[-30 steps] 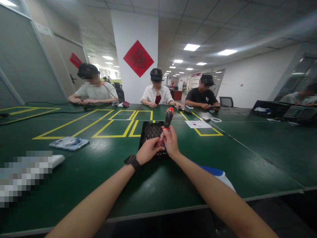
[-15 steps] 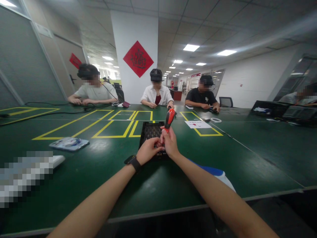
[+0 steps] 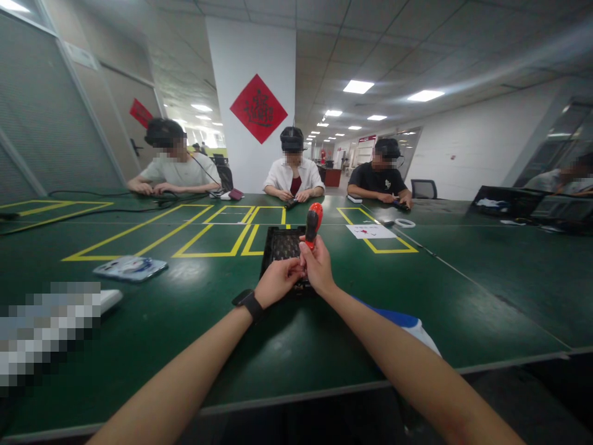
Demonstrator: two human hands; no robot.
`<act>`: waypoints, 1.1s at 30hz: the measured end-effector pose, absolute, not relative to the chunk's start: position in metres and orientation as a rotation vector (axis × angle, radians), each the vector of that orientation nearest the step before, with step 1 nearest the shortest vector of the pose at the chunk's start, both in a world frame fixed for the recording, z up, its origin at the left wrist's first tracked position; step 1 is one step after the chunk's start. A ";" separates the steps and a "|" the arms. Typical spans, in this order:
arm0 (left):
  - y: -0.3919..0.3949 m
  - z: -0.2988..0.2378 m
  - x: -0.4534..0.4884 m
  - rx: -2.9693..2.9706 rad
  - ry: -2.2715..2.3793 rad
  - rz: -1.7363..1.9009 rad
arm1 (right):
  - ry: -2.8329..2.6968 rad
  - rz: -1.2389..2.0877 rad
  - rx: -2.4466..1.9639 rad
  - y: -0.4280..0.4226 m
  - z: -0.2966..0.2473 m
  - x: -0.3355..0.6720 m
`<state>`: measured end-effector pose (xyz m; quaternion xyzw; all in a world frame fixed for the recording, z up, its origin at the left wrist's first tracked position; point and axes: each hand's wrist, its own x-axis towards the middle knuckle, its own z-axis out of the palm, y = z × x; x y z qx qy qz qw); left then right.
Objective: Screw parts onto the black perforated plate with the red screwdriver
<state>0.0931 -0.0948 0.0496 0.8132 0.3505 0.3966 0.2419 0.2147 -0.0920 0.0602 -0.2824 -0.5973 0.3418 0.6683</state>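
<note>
A screwdriver [image 3: 314, 224] with a red and black handle stands nearly upright, handle up, over a black plastic tray-like part [image 3: 283, 242]. My right hand [image 3: 317, 267] is closed around the lower end of its handle. Close against it, my left hand [image 3: 281, 278] is pinched shut by the screwdriver's lower end. What lies between the left fingertips is hidden, and so is the screwdriver's tip. Both hands cover the near right part of the black tray, which rests on the green table [image 3: 222, 358].
Left of me lie a phone-like item [image 3: 130, 269] and a blurred pale object [image 3: 50, 330]. A blue and white item [image 3: 407, 324] sits under my right forearm. Beyond the tray are a paper sheet [image 3: 371, 232], a white tape roll [image 3: 404, 223] and several co-workers at the far side.
The screwdriver's handle has tipped slightly left and lower. My left hand stays almost where it was. The co-worker opposite has drawn a hand back towards the body.
</note>
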 end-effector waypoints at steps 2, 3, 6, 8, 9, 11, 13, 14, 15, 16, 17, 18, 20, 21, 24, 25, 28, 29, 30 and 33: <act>-0.094 0.049 0.093 2.213 0.932 1.118 | -1.340 0.751 -0.642 -0.093 0.061 0.214; -0.093 0.048 0.093 2.213 0.926 1.132 | -1.337 0.746 -0.644 -0.093 0.061 0.214; -0.092 0.047 0.092 2.242 0.945 1.140 | -1.341 0.754 -0.647 -0.093 0.061 0.214; -0.092 0.047 0.091 2.271 0.964 1.126 | -1.348 0.767 -0.646 -0.092 0.060 0.214; -0.092 0.048 0.091 2.285 0.973 1.119 | -1.356 0.776 -0.646 -0.092 0.060 0.214; -0.093 0.049 0.091 2.300 0.981 1.103 | -1.368 0.790 -0.648 -0.091 0.059 0.215; -0.094 0.050 0.091 2.299 0.970 1.088 | -1.377 0.797 -0.653 -0.091 0.058 0.216; -0.094 0.050 0.091 2.295 0.959 1.084 | -1.381 0.797 -0.656 -0.091 0.057 0.216; -0.094 0.050 0.091 2.289 0.948 1.081 | -1.386 0.793 -0.657 -0.091 0.057 0.217; -0.094 0.050 0.091 2.281 0.938 1.079 | -1.392 0.786 -0.657 -0.091 0.057 0.217; -0.093 0.049 0.092 2.269 0.933 1.080 | -1.395 0.774 -0.655 -0.092 0.057 0.217; -0.093 0.049 0.092 2.254 0.933 1.084 | -1.393 0.757 -0.652 -0.092 0.057 0.216; -0.091 0.048 0.092 2.217 0.955 1.103 | -1.382 0.722 -0.649 -0.092 0.058 0.215; -0.090 0.047 0.091 2.203 0.978 1.117 | -1.376 0.709 -0.651 -0.092 0.059 0.215; -0.089 0.046 0.091 2.220 1.053 1.131 | -1.373 0.694 -0.665 -0.092 0.060 0.214; -0.088 0.046 0.090 2.236 1.072 1.131 | -1.376 0.693 -0.668 -0.092 0.060 0.214; -0.088 0.046 0.090 2.268 1.092 1.116 | -1.378 0.700 -0.663 -0.091 0.060 0.215; -0.089 0.046 0.090 2.274 1.091 1.111 | -1.379 0.706 -0.659 -0.091 0.060 0.215; -0.089 0.047 0.090 2.284 1.086 1.104 | -1.381 0.714 -0.655 -0.091 0.059 0.215; -0.090 0.048 0.090 2.332 1.061 1.101 | -1.392 0.741 -0.647 -0.090 0.058 0.216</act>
